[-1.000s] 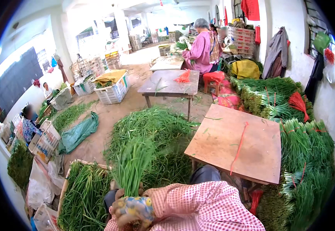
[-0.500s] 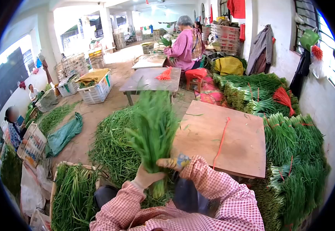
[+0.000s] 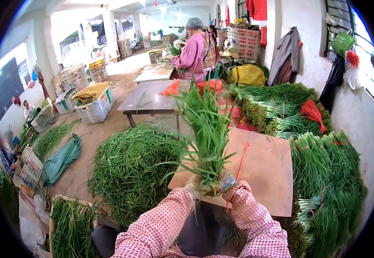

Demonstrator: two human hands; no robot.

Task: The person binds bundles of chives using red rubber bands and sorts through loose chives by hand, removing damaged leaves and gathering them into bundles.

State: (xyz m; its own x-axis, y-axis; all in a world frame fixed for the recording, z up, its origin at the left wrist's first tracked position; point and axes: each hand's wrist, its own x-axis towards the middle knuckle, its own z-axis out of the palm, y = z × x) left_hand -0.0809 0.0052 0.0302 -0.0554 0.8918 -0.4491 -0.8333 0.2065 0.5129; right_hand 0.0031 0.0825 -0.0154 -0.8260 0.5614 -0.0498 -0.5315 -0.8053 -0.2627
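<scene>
Matt mostly, w/ some sheen; plastic, cloth, wood-look.
Board (image 3: 266, 172) smooth, matt, wood-look; tie (image 3: 242, 162) smooth, plastic-look; sleeves (image 3: 159, 221) soft matt cloth; leaves (image 3: 206, 129) smooth w/ slt sheen; crate (image 3: 94, 111) rigid plastic; teal sheet (image 3: 62, 159) crinkled, plastic-look; wall (image 3: 311, 36) matt; floor (image 3: 120, 84) rough, matt.

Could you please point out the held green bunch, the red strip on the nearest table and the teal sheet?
Green bunch (image 3: 207, 137), head view: middle of its leaves.
Red strip (image 3: 242, 160), head view: midway along its length.
Teal sheet (image 3: 62, 160), head view: middle of its crumpled surface.
</scene>
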